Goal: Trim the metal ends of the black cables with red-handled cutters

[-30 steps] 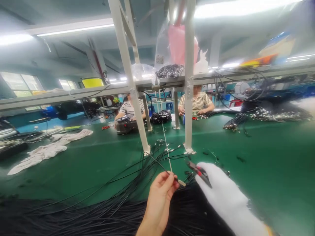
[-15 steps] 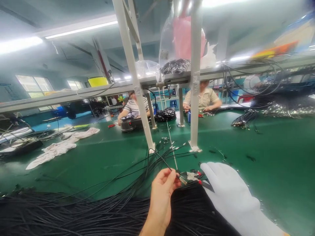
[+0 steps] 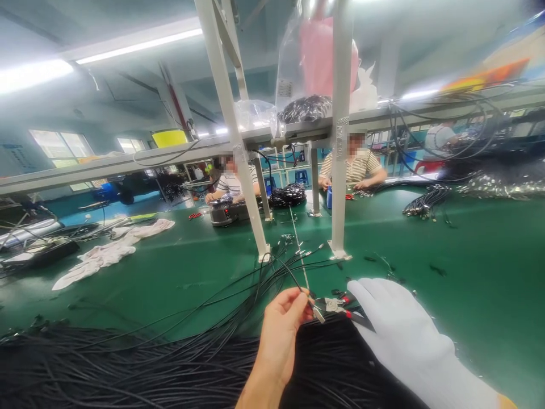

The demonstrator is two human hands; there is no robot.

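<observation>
My bare left hand [image 3: 283, 329] pinches a thin black cable [image 3: 286, 271] near its metal tip, just above a big heap of black cables [image 3: 170, 369] at the near edge of the green table [image 3: 468, 267]. My right hand [image 3: 395, 329], in a white glove, grips small red-handled cutters [image 3: 338, 305]. The cutter jaws point left and meet the cable tip beside my left fingers. More loose cables fan out toward the white frame legs.
White frame posts [image 3: 339, 170] stand just beyond my hands and carry a shelf with bagged cables [image 3: 304, 108]. Two people sit working across the table. White cloths [image 3: 110, 250] lie at the left, cable bundles [image 3: 426, 201] at the far right.
The cutters have swung down from pointing up-left to lying level against the cable tip. Both hands sit closer together, and the view has shifted slightly.
</observation>
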